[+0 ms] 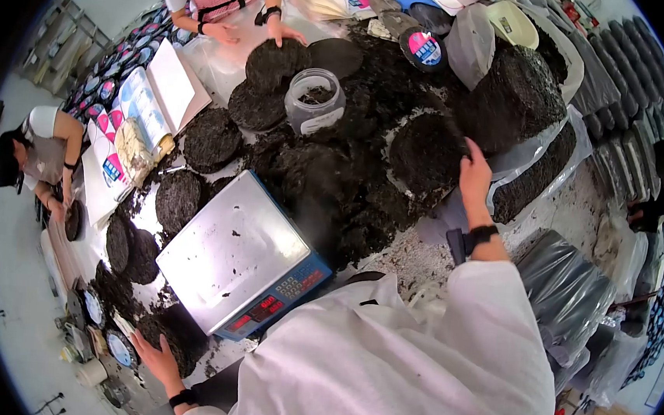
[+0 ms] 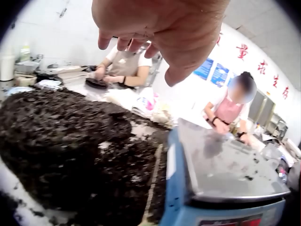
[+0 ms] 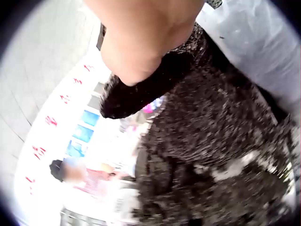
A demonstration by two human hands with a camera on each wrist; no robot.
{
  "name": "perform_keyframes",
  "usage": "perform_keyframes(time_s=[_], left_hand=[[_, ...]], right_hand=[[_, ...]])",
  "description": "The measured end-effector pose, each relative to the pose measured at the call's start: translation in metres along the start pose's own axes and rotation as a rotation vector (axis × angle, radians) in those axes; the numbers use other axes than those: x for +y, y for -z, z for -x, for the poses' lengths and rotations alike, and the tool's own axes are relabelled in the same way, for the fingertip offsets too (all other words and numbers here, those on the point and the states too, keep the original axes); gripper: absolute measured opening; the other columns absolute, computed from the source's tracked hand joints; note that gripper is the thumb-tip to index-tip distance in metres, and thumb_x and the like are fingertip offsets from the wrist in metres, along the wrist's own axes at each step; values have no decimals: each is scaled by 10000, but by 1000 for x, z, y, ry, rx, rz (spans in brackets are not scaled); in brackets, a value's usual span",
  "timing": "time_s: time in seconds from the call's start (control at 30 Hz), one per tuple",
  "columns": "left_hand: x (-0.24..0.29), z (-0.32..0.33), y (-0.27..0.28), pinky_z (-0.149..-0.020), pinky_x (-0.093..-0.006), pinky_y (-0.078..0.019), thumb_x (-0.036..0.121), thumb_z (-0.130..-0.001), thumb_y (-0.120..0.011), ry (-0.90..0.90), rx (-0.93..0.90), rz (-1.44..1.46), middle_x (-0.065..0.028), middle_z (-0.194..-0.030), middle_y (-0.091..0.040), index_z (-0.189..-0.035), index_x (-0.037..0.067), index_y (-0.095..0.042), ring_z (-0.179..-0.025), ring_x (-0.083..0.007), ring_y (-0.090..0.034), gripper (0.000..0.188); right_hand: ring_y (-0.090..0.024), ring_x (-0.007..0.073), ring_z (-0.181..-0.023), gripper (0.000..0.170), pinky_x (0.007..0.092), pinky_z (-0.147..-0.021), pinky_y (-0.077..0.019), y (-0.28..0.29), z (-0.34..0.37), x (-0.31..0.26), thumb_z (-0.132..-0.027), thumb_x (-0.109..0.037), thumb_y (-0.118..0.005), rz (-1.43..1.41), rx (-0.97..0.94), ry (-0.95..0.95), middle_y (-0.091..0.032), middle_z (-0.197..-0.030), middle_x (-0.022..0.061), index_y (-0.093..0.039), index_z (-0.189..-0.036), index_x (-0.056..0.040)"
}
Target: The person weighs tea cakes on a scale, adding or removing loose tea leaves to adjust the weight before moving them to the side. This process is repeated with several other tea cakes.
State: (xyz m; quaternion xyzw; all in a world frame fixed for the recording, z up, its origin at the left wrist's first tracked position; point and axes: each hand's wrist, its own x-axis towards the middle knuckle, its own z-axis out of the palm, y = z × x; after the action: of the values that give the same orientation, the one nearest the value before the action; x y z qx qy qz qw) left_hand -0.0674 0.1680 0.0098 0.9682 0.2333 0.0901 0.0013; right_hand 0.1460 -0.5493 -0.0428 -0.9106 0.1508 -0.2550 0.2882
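White cloth (image 1: 389, 368) of the wearer's top fills the bottom of the head view. Beyond it, the right hand (image 1: 476, 180) points away over the table (image 1: 422, 257), with a dark disc (image 1: 427, 156) just to its left; the left hand is much farther off. A bagged stack (image 1: 524, 90) crowds the right hand's outer side, and a loose heap (image 1: 311, 175) spreads to the left of the disc. Between the two hands stands the scale (image 1: 235, 247), set askew, with a jar (image 1: 308, 120) past its far edge. Two other people work across the table.

From the left wrist, the left hand (image 2: 160, 33) hangs nearest, fingers extended and holding nothing. Below it and to one side sits a dark pile (image 2: 61, 136); the scale blocks the other side.

From the right wrist, the right hand looms at the top, pinching the edge of a held disc (image 3: 150, 87), though its far-side fingers are hidden. Seen nearly edge-on, the held disc slants from lower left to upper right. More dark material lies beside it, with clear plastic (image 3: 254, 42) close by. Whether both discs are one, I cannot tell.
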Motion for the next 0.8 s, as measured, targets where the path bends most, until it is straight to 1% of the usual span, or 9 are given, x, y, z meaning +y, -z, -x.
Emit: perform_keyframes(time_s=[0.07, 0.1, 0.17, 0.27, 0.43, 0.5, 0.57, 0.63, 0.8], left_hand=[[-40, 14, -37, -1045, -437, -306, 209, -777, -694, 30, -120, -18, -252, -1415, -290, -1371, 6, -312, -1297, -393, -300, 735], [-58, 22, -55, -1051, -434, -299, 242, -743, -732, 43, -237, -45, -264, -1417, -277, -1379, 5, -295, -1301, -401, -289, 807], [-57, 37, -67, -1058, -428, -295, 267, -680, -771, -4, -261, -63, -276, -1404, -293, -1388, 5, -273, -1295, -400, -300, 904], [-51, 28, -59, -1025, -424, -331, 278, -660, -779, 9, -230, -14, -238, -1379, -361, -1372, 33, -326, -1249, -381, -370, 879], [-70, 24, -43, -994, -404, -369, 242, -703, -742, -23, -266, 65, -189, -1369, -402, -1345, 48, -379, -1214, -362, -418, 762], [-78, 23, -44, -996, -391, -372, 196, -770, -675, 14, -276, 110, -189, -1371, -401, -1345, 52, -378, -1211, -352, -427, 664], [-86, 21, -37, -961, -388, -400, 145, -828, -597, -4, -185, 64, -186, -1307, -474, -1326, 52, -410, -1171, -345, -472, 541], [-72, 11, 1, -896, -389, -439, 122, -852, -559, 228, -44, 78, -178, -1205, -558, -1280, 43, -469, -1085, -342, -538, 444], [-75, 5, 44, -794, -375, -463, 152, -889, -556, 359, 336, 406, -201, -1025, -623, -1149, 11, -571, -914, -347, -593, 297]], right_hand=[[-605, 250, -977, 314, 351, -839, -488, 2, 17, -16, -853, -55, -509, -644, 124, -329, -616, -1107, 97, -546, -1164, -42], [-605, 250, -977, 314, 351, -839, -488, 4, 32, -34, -853, -55, -509, -644, 108, -323, -616, -1107, 97, -546, -1164, -42], [-602, 249, -974, 322, 391, -838, -499, 11, 59, -89, -858, -28, -508, -1548, -102, -733, -594, -1137, 81, -515, -1178, -63], [-590, 242, -1011, 357, 408, -861, -496, 2, 92, -159, -843, -2, -519, -1676, -344, -755, -579, -1159, 91, -489, -1191, -72], [-580, 239, -1049, 400, 390, -917, -466, -22, 131, -250, -843, 2, -500, -1614, -550, -553, -586, -1174, 76, -484, -1239, -52], [-537, 215, -1120, 385, 344, -948, -437, -33, 152, -273, -827, -2, -514, -591, -559, -64, -567, -1206, 85, -516, -1211, -19], [-489, 285, -1178, 460, 379, -1023, -365, -51, 167, -284, -755, -39, -604, -275, -745, 716, -543, -1235, 120, -530, -1208, -35], [-450, 301, -1210, 491, 408, -1060, -315, -66, 192, -283, -751, -81, -636, 0, -786, 980, -520, -1261, 129, -519, -1227, -59], [-443, 266, -1228, 528, 401, -1053, -316, -56, 173, -284, -780, -126, -642, -230, -847, 607, -489, -1306, 119, -472, -1274, -53]])
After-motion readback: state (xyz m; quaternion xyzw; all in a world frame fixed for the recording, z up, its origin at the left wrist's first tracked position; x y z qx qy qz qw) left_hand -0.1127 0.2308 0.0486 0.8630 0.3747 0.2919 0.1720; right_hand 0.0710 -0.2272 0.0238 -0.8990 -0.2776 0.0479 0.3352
